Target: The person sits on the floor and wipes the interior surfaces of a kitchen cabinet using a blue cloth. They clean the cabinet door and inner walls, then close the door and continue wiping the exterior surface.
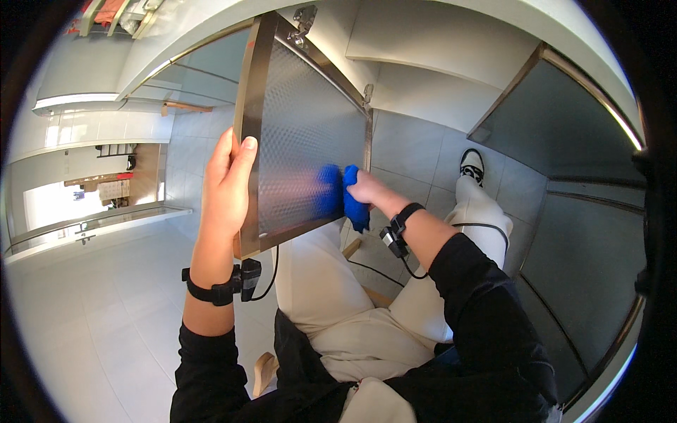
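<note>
A hinged cabinet door (312, 121) stands swung out before me, its dimpled silvery inner face framed in brown metal. My left hand (230, 180) grips the door's free edge, thumb on the frame and fingers behind it. In my right hand (365, 187) is a bunched blue cloth (355, 203), close against the lower part of the dimpled face. A blurry blue reflection of the cloth shows in that face. Whether the cloth touches the surface along its whole side cannot be seen.
Metal hinges (301, 26) join the door to the cabinet, where a pale shelf board (439, 42) shows. Grey cabinet doors (587, 275) stand to the right. My legs straddle a wooden stool (264, 373), partly hidden. Black cables (378, 272) hang from both wrist devices over tiled floor (407, 137).
</note>
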Tool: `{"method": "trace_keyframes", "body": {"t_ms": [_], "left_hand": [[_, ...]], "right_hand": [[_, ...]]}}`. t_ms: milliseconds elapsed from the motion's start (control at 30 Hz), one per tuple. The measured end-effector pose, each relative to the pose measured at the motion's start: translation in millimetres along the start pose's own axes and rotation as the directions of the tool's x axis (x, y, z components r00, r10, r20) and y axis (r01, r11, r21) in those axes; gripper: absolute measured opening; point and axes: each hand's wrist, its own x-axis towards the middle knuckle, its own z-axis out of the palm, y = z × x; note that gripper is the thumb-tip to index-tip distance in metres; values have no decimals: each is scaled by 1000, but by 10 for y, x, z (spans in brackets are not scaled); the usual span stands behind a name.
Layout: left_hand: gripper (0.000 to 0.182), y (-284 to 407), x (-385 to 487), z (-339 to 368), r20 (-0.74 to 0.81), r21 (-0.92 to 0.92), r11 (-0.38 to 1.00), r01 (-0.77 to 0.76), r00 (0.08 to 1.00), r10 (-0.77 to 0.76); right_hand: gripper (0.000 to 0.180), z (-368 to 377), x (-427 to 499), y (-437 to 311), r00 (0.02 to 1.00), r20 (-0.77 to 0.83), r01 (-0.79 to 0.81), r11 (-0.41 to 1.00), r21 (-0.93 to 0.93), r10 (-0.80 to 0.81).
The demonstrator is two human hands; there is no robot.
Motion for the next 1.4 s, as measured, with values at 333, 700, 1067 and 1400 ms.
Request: {"method": "trace_keyframes", "body": {"t_ms": [333, 700, 1067, 1400], "left_hand": [[25, -31, -20, -29, 12, -21, 1000, -19, 1000, 19], [24, -73, -21, -74, 21, -10, 1000, -12, 1000, 13], [24, -18, -32, -26, -6, -45, 999, 17, 1000, -18], [23, -24, -30, -14, -26, -71, 997, 15, 1000, -17]], "right_hand": [[38, -336, 54, 231, 918, -395, 19, 998, -58, -41], [34, -214, -53, -79, 859, -356, 370, 927, -60, -367], [41, -307, 291, 273, 772, -636, 209, 947, 243, -7], [34, -202, 259, 137, 862, -426, 366, 919, 149, -274]]}}
